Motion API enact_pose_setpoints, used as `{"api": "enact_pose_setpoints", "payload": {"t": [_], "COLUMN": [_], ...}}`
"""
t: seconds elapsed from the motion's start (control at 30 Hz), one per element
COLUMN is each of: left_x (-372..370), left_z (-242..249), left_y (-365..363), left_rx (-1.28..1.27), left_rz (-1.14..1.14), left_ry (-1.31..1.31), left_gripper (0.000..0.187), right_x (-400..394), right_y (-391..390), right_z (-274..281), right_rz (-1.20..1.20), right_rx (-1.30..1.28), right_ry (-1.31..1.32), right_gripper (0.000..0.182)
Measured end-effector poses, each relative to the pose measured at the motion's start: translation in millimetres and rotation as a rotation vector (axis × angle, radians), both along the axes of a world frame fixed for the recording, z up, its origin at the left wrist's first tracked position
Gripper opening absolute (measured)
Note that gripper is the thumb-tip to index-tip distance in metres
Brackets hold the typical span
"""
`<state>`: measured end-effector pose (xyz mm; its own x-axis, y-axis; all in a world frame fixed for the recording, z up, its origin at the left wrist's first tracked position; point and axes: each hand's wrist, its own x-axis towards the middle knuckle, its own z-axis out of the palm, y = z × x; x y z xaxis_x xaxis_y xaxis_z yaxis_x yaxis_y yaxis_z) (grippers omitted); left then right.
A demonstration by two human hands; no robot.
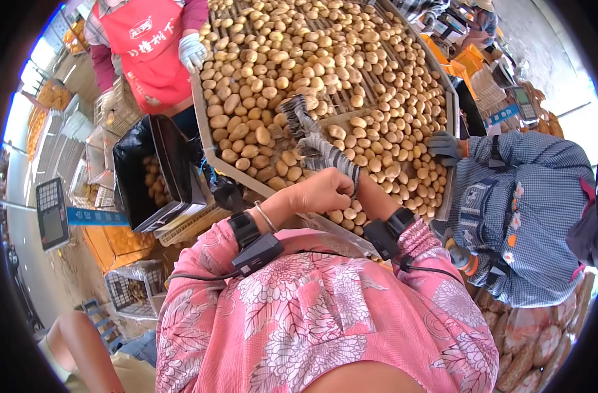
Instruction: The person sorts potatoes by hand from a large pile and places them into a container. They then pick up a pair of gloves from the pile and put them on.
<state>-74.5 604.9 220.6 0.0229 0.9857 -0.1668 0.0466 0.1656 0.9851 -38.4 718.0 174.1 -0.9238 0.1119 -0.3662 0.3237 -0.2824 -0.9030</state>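
Note:
My left hand (326, 194) is bare and closed in a pinch on the cuff of a grey striped work glove (325, 154). That glove is on my right hand (312, 139), which points away to the upper left with its fingers stretched out over the potatoes. How far the fingers reach into the dark glove tips is hard to make out. Below and around both hands lie many small potatoes (259, 92) on a slatted sorting table (341, 116) with a raised metal rim.
Across the table on the left stands a person in a red apron (145, 49). A black-lined crate (138, 177) holds some potatoes beside a scale display (52, 216). On the right, another person in a checked smock (528, 203) rests a gloved hand (446, 147) at the table's rim.

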Motion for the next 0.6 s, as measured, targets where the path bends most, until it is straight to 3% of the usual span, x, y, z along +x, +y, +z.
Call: {"api": "enact_pose_setpoints", "payload": {"t": [0.6], "left_x": [-2.2], "left_z": [-1.9], "left_y": [-5.8], "left_rx": [-0.011], "left_rz": [0.018], "left_ry": [0.003], "left_gripper": [0.011], "right_x": [-0.5], "right_y": [-1.9], "right_z": [-7.5], "right_rz": [-0.008], "right_rx": [-0.022], "right_ry": [0.066], "right_gripper": [0.034]}}
